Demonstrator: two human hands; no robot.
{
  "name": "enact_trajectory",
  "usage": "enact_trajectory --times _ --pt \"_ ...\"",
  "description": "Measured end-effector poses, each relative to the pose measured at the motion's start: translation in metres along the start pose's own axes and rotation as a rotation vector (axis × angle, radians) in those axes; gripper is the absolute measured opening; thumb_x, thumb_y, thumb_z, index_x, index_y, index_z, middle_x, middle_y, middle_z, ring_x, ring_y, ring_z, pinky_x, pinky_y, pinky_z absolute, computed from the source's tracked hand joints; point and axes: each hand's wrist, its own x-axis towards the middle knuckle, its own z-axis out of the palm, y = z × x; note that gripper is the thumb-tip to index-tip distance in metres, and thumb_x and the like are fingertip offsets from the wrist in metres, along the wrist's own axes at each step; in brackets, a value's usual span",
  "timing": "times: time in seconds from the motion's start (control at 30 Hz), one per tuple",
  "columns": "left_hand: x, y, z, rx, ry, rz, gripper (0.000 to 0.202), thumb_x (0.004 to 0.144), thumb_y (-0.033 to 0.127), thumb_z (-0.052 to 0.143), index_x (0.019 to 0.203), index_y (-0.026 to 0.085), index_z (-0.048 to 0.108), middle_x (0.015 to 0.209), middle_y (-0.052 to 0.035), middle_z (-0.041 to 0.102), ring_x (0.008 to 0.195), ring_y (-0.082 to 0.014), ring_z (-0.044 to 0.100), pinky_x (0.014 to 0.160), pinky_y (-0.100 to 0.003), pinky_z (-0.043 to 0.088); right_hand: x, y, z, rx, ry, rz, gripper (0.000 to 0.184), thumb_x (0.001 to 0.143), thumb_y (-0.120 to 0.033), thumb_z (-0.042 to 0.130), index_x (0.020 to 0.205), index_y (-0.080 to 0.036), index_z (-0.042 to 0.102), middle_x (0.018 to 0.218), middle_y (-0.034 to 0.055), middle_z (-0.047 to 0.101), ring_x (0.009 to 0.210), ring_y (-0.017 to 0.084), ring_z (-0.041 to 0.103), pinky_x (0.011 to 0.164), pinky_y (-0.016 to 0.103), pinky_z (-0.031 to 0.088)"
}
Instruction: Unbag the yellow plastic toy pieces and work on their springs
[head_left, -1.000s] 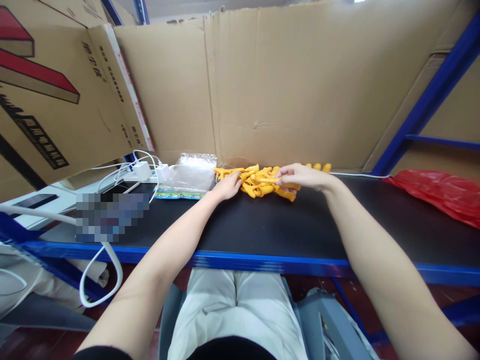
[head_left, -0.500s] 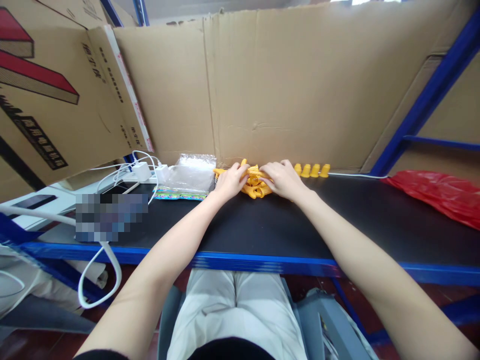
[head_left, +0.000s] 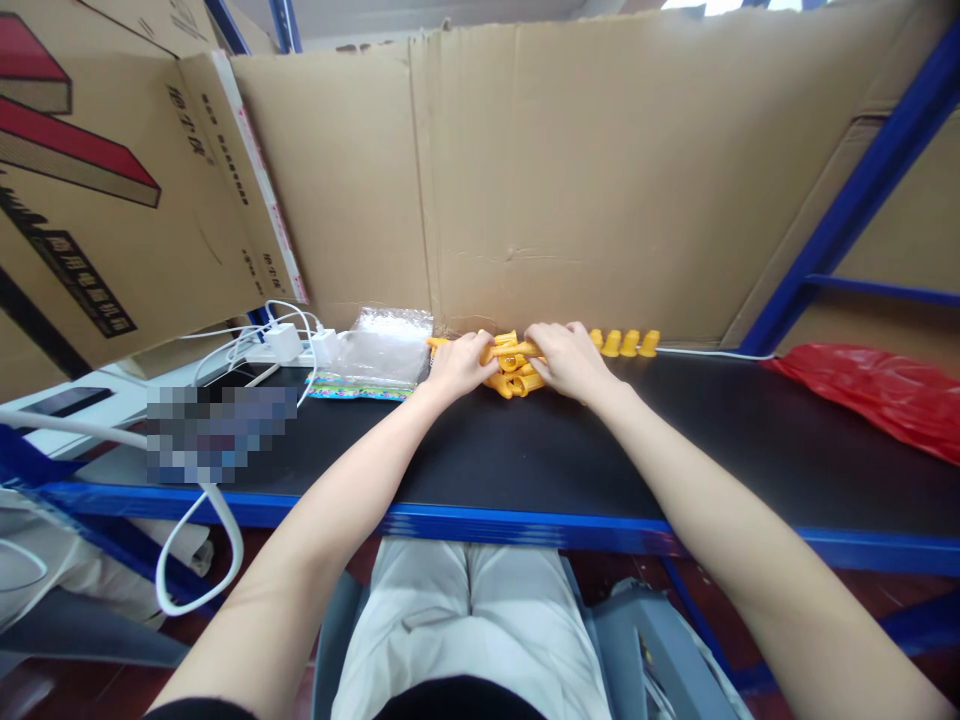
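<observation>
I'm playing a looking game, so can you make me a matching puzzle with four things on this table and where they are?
Things:
1. Yellow pile
2. Small yellow pieces
3. Red plastic bag
4. Clear plastic packets

Places:
A. At the right end of the black tabletop
B. Between the left hand and the right hand
C. Between the white plugs and the left hand
D. In a row by the cardboard wall, just right of the right hand

Right pairs: 1-B, 2-D, 3-A, 4-C
</observation>
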Motion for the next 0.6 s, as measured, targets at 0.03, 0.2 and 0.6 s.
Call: enact_trajectory --times 0.03,0.2,0.6 --pt "0.0 -0.001 0.0 0.0 0.007 -0.003 0.03 0.083 0.034 0.055 0.11 0.021 0.059 0.105 -0.0071 0.066 0.095 -0.0224 0.063 0.078 -0.03 0.045 0.0 0.0 0.001 0.013 -0.01 0.002 0.023 0.09 -0.025 0.042 0.107 -0.015 0.055 0.103 0.0135 0.066 0.094 0.026 0.056 0.08 0.036 0.028" --pt "0.0 -0.004 0.002 0.013 -0.013 -0.023 0.03 0.081 0.033 0.057 0.11 0.022 0.06 0.107 -0.0066 0.066 0.097 -0.0222 0.063 0.079 -0.03 0.045 0.0 0.001 0.006 -0.01 -0.148 0.02 0.024 0.092 -0.026 0.04 0.105 -0.015 0.057 0.103 0.0143 0.067 0.095 0.027 0.057 0.079 0.037 0.029" --pt "0.009 -0.029 0.005 0.019 0.069 -0.236 0.031 0.087 0.023 0.046 0.114 0.023 0.061 0.099 -0.0072 0.07 0.094 -0.0232 0.064 0.081 -0.033 0.048 -0.002 0.021 0.008 0.071 -0.023 0.163 0.019 0.086 -0.026 0.048 0.101 -0.016 0.053 0.099 0.0123 0.068 0.092 0.027 0.059 0.079 0.036 0.031"
